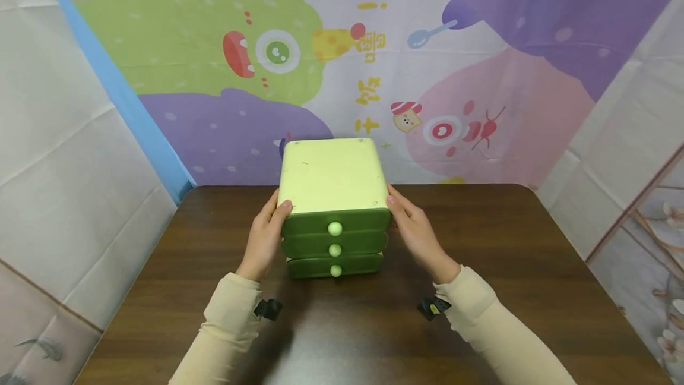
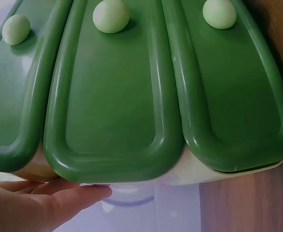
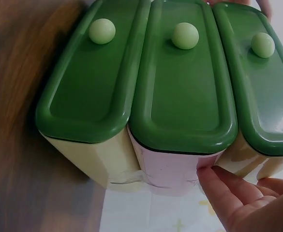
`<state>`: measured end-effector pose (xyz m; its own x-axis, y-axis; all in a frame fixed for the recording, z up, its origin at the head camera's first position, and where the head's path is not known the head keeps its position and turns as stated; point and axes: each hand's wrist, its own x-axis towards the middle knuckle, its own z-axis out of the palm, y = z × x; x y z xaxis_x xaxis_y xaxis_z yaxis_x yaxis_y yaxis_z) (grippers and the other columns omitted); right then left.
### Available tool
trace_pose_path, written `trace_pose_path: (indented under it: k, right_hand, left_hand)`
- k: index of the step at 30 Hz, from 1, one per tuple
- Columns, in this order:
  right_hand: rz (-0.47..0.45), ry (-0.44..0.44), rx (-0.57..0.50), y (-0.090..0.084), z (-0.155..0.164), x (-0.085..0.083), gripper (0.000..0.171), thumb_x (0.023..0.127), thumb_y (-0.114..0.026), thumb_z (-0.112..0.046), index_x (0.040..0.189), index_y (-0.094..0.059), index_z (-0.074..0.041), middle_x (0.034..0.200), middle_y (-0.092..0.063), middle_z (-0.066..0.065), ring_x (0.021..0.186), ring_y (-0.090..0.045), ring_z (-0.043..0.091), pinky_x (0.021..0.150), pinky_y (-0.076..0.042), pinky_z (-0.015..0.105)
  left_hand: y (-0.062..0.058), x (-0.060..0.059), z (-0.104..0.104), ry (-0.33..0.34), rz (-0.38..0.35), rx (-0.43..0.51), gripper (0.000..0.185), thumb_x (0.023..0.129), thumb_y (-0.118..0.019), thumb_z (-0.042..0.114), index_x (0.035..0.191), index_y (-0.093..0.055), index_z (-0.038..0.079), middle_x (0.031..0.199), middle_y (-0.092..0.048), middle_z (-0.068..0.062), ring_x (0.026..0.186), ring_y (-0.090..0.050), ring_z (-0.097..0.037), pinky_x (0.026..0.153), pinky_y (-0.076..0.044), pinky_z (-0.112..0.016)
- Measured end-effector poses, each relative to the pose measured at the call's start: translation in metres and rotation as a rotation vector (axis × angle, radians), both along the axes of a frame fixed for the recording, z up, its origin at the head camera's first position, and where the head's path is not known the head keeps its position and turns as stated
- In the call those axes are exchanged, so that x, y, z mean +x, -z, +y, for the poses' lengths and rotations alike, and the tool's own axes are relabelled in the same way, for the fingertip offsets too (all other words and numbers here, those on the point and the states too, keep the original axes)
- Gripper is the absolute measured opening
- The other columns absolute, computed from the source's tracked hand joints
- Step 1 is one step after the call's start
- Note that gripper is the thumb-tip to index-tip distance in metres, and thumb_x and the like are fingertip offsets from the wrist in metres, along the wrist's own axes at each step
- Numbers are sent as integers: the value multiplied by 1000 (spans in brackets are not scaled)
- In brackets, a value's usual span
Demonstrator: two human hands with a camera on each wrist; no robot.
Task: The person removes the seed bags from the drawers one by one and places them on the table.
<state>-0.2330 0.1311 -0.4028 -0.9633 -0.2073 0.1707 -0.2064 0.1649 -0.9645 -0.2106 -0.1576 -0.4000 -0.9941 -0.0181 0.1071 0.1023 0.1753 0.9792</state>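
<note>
A small three-drawer cabinet (image 1: pixel 332 174) with a pale yellow-green body stands at the back middle of the dark wooden table (image 1: pixel 507 266). Its drawer fronts are dark green, each with a light green round knob (image 1: pixel 335 229), and all look pushed in. My left hand (image 1: pixel 272 221) lies flat against the cabinet's left side with the thumb at the top front corner. My right hand (image 1: pixel 406 215) presses the right side with straight fingers. In the left wrist view the left hand (image 2: pixel 39 205) touches the side by the middle drawer front (image 2: pixel 112 106). In the right wrist view the right hand's fingers (image 3: pixel 247 198) touch the side below the middle drawer (image 3: pixel 182 92).
A colourful cartoon cloth (image 1: pixel 374 64) hangs right behind the table, with pale fabric walls at both sides. The wood in front of the cabinet and to either side is bare. Small black cameras (image 1: pixel 434 308) sit on both wrists.
</note>
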Motion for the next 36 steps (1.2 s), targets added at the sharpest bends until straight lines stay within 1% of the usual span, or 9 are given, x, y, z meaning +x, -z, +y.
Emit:
trace_pose_path:
  k: [4, 6, 11, 16, 19, 23, 27, 33, 36]
  right_hand:
    - [-5, 39, 25, 0, 11, 4, 52, 104, -41, -45, 152, -37, -25, 155, -41, 0, 113, -60, 15, 84, -56, 29]
    - [-11, 51, 27, 1, 16, 6, 53, 104, -41, -45, 152, -36, -23, 155, -40, 0, 115, -59, 13, 85, -56, 26]
    - [-18, 70, 20, 0, 29, 12, 54, 104, -42, -46, 152, -36, -23, 155, -40, 0, 118, -59, 15, 85, -55, 22]
    - [-14, 86, 31, 1, 42, 18, 54, 104, -41, -46, 153, -35, -25, 155, -39, 2, 115, -60, 10, 85, -56, 24]
    - [-17, 81, 18, 0, 47, 21, 54, 104, -41, -45, 153, -34, -23, 155, -40, 5, 110, -62, 5, 84, -57, 25]
    - [-22, 79, 0, -3, 51, 23, 54, 104, -42, -44, 153, -34, -21, 153, -41, 10, 104, -64, 2, 82, -57, 23]
    - [-21, 71, -10, -4, 53, 24, 55, 105, -41, -42, 154, -33, -19, 152, -42, 14, 103, -64, 0, 82, -57, 22]
    - [-19, 46, -37, -4, 55, 25, 56, 106, -40, -40, 155, -31, -16, 153, -40, 15, 108, -62, -1, 83, -56, 22]
    - [-25, 54, -35, -5, 55, 24, 55, 105, -41, -40, 154, -34, -14, 148, -46, 18, 103, -64, 0, 82, -57, 23]
  left_hand:
    - [1, -2, 9, 25, 0, -8, 69, 102, -45, 50, 157, -21, 17, 162, -24, -3, 147, -29, -23, 115, -35, -48]
    - [2, -3, 13, 33, 3, -10, 69, 101, -45, 50, 157, -21, 17, 162, -25, -3, 147, -29, -23, 115, -35, -48]
    - [2, -5, 25, 60, 13, 17, 67, 102, -46, 48, 157, -24, 16, 161, -28, -3, 144, -34, -23, 113, -38, -49]
    - [1, -6, 36, 83, 10, 22, 68, 101, -48, 47, 157, -24, 17, 160, -29, -3, 144, -35, -22, 111, -40, -49]
    - [1, -6, 41, 86, 12, 11, 69, 101, -48, 48, 157, -24, 16, 161, -28, -3, 145, -32, -22, 114, -37, -48]
    - [1, -6, 46, 80, 17, 1, 69, 101, -49, 48, 157, -24, 15, 161, -28, -3, 147, -29, -21, 118, -31, -46]
    - [1, -6, 50, 78, 18, 9, 70, 100, -49, 48, 157, -24, 15, 161, -28, -3, 147, -28, -21, 119, -30, -45]
    - [2, -4, 52, 88, 4, 20, 71, 100, -48, 49, 157, -22, 16, 162, -25, -2, 149, -23, -20, 120, -27, -46]
    - [2, -5, 52, 89, 4, 28, 70, 101, -48, 48, 157, -21, 15, 162, -25, -3, 150, -22, -20, 121, -25, -45]
